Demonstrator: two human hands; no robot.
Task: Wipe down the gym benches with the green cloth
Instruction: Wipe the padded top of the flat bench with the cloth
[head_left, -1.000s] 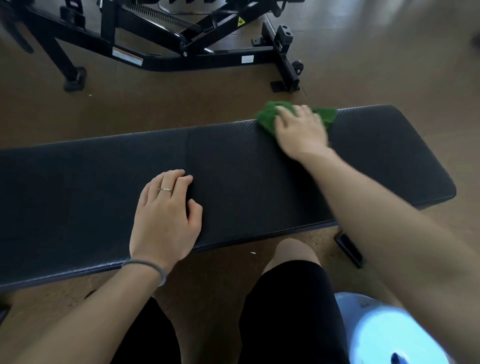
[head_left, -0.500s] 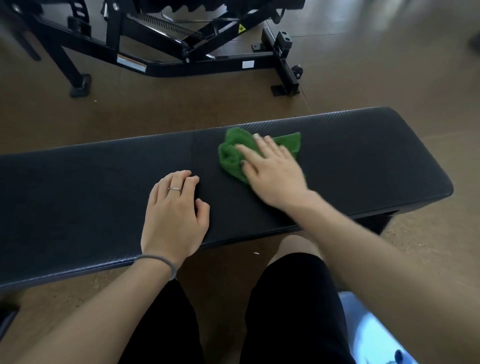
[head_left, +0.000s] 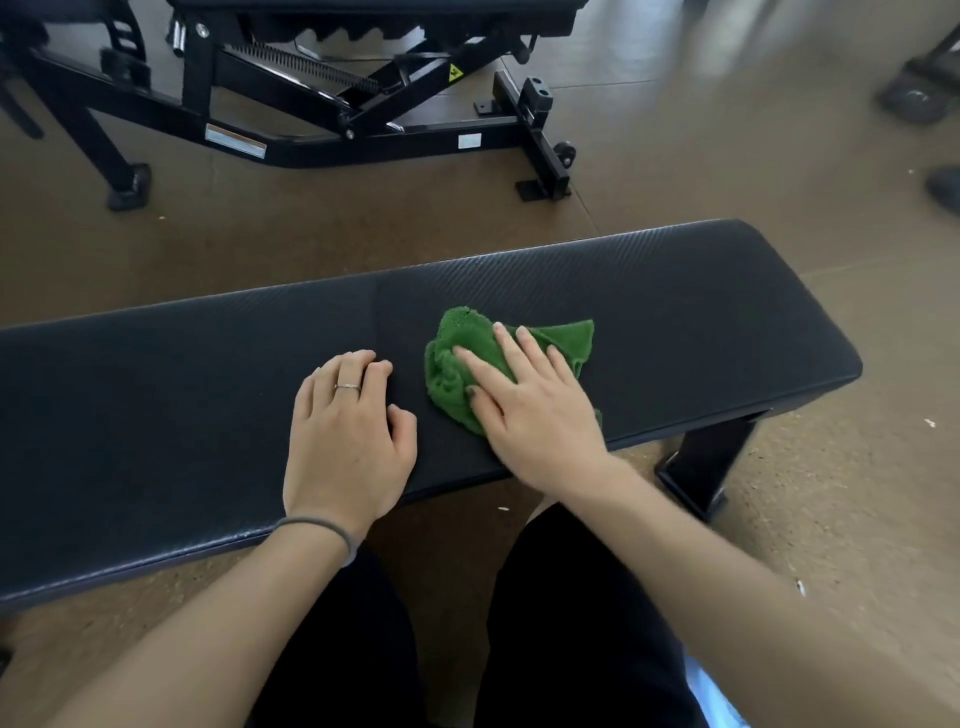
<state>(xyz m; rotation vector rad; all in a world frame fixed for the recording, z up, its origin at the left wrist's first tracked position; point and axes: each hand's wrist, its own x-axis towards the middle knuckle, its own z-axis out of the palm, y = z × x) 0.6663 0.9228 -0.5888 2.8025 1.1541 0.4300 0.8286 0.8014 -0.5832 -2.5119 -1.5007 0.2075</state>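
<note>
A long black padded gym bench (head_left: 675, 317) stretches across the view in front of me. The crumpled green cloth (head_left: 457, 358) lies on its pad, right of the middle seam and near the front edge. My right hand (head_left: 530, 410) presses flat on the cloth with straight, spread fingers, covering its near part. My left hand (head_left: 345, 441) rests on the bare pad just left of the cloth, fingers slightly bent at the tips, a ring on one finger and a grey band on the wrist. It holds nothing.
A black adjustable bench frame (head_left: 322, 109) with a spring and small wheels stands on the brown floor behind. The bench's black leg (head_left: 711, 462) is at the right front. My legs in black shorts (head_left: 561, 623) are below. Dark objects (head_left: 919, 93) sit at far right.
My right hand has drawn the green cloth from the far edge of the pad toward me and leftward, close to the front edge. My left hand stays in place on the pad.
</note>
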